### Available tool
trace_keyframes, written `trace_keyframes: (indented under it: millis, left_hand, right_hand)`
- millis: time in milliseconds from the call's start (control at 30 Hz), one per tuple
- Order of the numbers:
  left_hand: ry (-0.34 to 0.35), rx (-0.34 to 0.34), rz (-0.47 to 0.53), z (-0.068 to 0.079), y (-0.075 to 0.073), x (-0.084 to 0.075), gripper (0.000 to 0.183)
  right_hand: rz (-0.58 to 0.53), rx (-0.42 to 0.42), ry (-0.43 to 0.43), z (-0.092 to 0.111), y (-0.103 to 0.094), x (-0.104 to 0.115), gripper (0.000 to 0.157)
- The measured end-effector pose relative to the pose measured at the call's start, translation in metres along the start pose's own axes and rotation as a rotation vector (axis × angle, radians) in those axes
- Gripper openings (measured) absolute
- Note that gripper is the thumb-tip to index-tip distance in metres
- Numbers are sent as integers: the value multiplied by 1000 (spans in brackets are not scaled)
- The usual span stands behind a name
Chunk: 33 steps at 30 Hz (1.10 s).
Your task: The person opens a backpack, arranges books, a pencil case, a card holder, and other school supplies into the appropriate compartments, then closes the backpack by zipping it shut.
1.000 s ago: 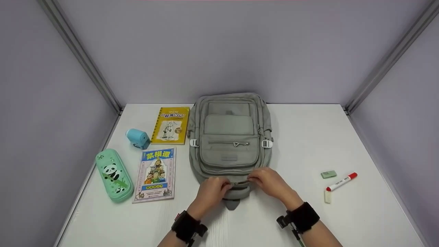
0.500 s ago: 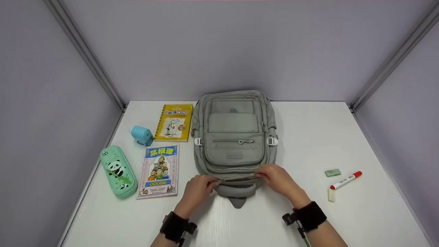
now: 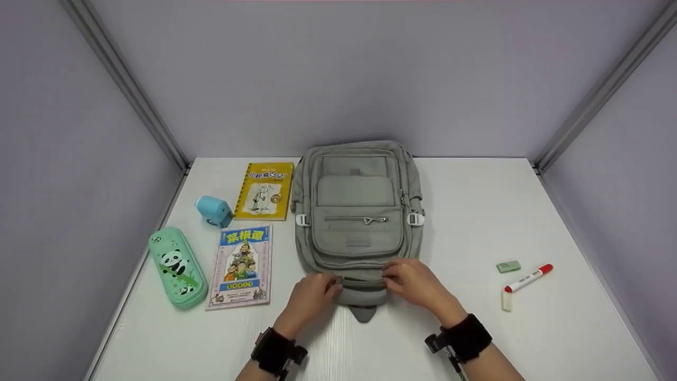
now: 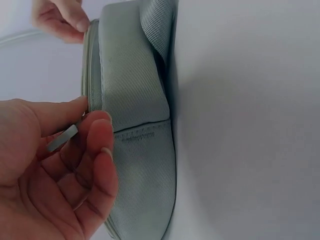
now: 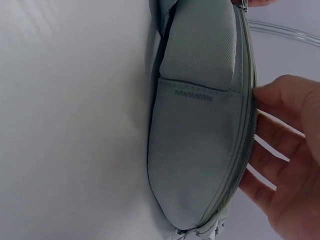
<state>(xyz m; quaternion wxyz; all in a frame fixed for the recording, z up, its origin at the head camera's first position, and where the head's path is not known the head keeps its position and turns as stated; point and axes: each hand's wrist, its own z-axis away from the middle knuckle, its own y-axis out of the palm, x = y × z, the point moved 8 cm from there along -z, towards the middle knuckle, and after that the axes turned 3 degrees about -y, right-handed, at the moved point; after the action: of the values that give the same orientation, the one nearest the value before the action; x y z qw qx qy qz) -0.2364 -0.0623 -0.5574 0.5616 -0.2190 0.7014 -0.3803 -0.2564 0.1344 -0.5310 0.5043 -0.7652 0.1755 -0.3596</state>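
A grey backpack (image 3: 355, 190) lies front side up, its top handle (image 3: 362, 297) towards the person. My left hand (image 3: 313, 293) pinches a zipper pull (image 4: 64, 138) between thumb and forefinger, the other fingers curled below it. Along the backpack's top end, the zipper (image 3: 362, 283) shows a narrow parted stretch between the two hands. My right hand (image 3: 415, 283) pinches the zipper's edge, thumb on the near side and fingers behind the fabric (image 5: 195, 150). Part of the zipper track is hidden under the fingers.
Left of the backpack lie a yellow spiral notebook (image 3: 263, 191), a blue pencil sharpener (image 3: 213, 210), a comic-covered book (image 3: 240, 267) and a green panda pencil case (image 3: 178, 267). To the right are a red-capped marker (image 3: 529, 278), a green eraser (image 3: 508, 266) and a pale eraser (image 3: 506, 301).
My left hand has slid leftwards along the zipper with the pull, and the zipper has parted between the hands. The right hand stays at the edge, with its grip slightly shifted.
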Motion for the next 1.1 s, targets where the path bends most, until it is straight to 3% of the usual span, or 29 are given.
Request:
trace_keyframes:
  millis: [233, 367, 500, 700, 867, 1100]
  left_hand:
    - [2, -63, -54, -2, -2, -3, 13]
    - [16, -112, -89, -3, -4, -7, 16]
    - [15, -158, -113, -1, -5, -7, 17]
    - [13, -229, -128, 4, -15, -4, 15]
    - [28, -241, -126, 2, -23, -5, 12]
    - [24, -239, -121, 4, -20, -4, 15]
  right_hand:
    - [-2, 56, 18, -8, 13, 5, 14]
    - [-12, 63, -37, -15, 22, 15, 16]
    - [-3, 23, -83, -19, 26, 23, 12]
    - [9, -60, -58, -20, 18, 24, 7]
    - [42, -77, -47, -22, 12, 26, 7]
    - [48, -2, 20, -23, 20, 22, 5]
